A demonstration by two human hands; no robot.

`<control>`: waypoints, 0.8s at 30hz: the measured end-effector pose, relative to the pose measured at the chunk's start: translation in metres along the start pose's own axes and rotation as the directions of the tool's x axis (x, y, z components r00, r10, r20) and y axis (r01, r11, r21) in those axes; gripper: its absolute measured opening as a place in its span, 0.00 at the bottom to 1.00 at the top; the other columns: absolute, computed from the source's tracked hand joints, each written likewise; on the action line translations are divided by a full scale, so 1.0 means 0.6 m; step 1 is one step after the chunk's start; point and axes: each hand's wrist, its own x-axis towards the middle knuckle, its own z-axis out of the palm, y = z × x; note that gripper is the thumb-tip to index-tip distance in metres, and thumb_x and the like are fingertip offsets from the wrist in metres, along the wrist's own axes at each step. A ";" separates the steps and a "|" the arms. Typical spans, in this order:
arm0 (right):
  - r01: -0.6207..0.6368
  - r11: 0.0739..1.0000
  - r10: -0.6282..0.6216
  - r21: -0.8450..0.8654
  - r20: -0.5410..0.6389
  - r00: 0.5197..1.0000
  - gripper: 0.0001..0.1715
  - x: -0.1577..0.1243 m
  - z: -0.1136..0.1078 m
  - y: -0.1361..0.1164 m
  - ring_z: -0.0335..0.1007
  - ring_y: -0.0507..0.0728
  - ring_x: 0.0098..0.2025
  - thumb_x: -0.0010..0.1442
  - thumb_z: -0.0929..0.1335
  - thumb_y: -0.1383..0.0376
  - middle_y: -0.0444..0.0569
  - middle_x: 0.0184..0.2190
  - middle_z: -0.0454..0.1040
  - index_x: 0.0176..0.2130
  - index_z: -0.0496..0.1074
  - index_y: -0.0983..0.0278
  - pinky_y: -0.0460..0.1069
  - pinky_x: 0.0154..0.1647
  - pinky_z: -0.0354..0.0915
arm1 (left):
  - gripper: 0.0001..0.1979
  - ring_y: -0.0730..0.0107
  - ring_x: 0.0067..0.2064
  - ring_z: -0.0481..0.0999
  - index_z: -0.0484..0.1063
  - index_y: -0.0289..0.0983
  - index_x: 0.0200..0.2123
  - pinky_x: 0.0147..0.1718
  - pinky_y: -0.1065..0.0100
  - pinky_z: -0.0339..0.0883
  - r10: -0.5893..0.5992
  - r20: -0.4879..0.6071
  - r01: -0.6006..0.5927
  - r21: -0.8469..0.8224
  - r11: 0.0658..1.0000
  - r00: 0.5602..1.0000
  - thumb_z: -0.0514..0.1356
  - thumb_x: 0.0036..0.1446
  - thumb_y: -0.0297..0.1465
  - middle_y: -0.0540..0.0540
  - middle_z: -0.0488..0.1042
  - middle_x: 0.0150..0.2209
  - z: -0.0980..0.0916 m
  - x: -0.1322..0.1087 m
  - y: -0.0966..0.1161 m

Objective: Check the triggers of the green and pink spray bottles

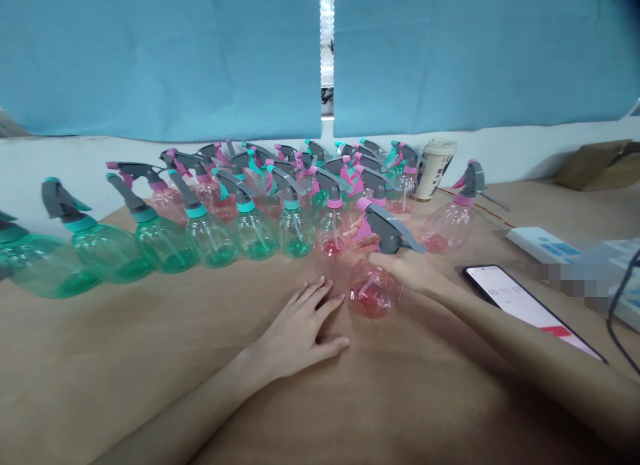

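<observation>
Pink spray bottle (374,290) grasped at the neck by my right hand (405,268), a sound hold; my left hand (299,331) lay open alongside.

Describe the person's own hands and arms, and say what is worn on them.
The slender left hand and slender right hand are bare: no gloves, rings, watches or bracelets show. The long, slim left forearm and right forearm are bare too, with no sleeve, cable or marking in view.
</observation>
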 end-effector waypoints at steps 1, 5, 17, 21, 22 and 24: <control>-0.017 1.000 0.017 0.006 0.003 1.000 0.05 -0.001 -0.001 -0.001 0.63 0.55 0.26 0.41 0.64 0.61 0.41 0.19 0.64 0.21 0.61 0.59 0.51 0.28 0.63 | 0.35 0.52 0.68 0.48 0.60 0.37 0.62 0.64 0.49 0.45 0.001 -0.001 -0.001 -0.003 1.000 1.000 0.51 0.60 0.53 0.37 0.52 0.67 -0.001 0.000 0.000; -0.041 0.999 0.041 0.023 -0.004 0.999 0.09 -0.002 -0.003 -0.005 0.59 0.54 0.24 0.41 0.64 0.61 0.40 0.16 0.58 0.18 0.56 0.59 0.50 0.27 0.62 | 0.35 0.53 0.68 0.48 0.59 0.37 0.62 0.64 0.49 0.44 -0.006 0.017 0.006 -0.002 1.000 1.000 0.51 0.60 0.52 0.37 0.51 0.67 -0.002 0.001 0.002; -0.031 1.000 0.031 0.000 0.012 0.999 0.05 0.000 0.000 0.002 0.68 0.59 0.29 0.41 0.63 0.62 0.42 0.21 0.69 0.25 0.66 0.58 0.54 0.33 0.66 | 0.35 0.53 0.68 0.49 0.60 0.36 0.62 0.64 0.50 0.45 -0.005 0.006 0.005 0.011 1.000 1.000 0.50 0.60 0.53 0.37 0.52 0.66 0.000 0.001 0.000; -0.060 0.997 0.059 -0.058 -0.010 0.998 0.04 -0.002 0.002 0.013 0.68 0.60 0.30 0.41 0.64 0.61 0.44 0.21 0.69 0.22 0.64 0.58 0.55 0.34 0.66 | 0.35 0.54 0.68 0.48 0.60 0.37 0.62 0.64 0.50 0.45 -0.004 0.011 0.003 0.031 1.000 1.000 0.49 0.60 0.53 0.37 0.51 0.67 -0.002 0.001 0.002; -0.066 0.996 0.065 -0.062 -0.008 0.998 0.04 -0.002 0.002 0.013 0.68 0.60 0.30 0.41 0.64 0.61 0.44 0.21 0.68 0.21 0.63 0.58 0.55 0.34 0.66 | 0.35 0.54 0.68 0.48 0.60 0.37 0.62 0.64 0.50 0.45 -0.003 0.012 0.003 0.034 0.999 1.000 0.49 0.60 0.53 0.37 0.51 0.67 -0.003 0.002 0.002; -0.087 0.994 0.087 -0.070 -0.006 0.996 0.05 -0.002 0.001 0.013 0.67 0.60 0.29 0.41 0.64 0.60 0.44 0.20 0.66 0.20 0.61 0.58 0.55 0.34 0.66 | 0.35 0.53 0.68 0.48 0.60 0.36 0.62 0.63 0.50 0.45 -0.005 0.015 0.004 0.033 0.999 1.000 0.50 0.60 0.53 0.37 0.51 0.67 -0.003 0.002 0.002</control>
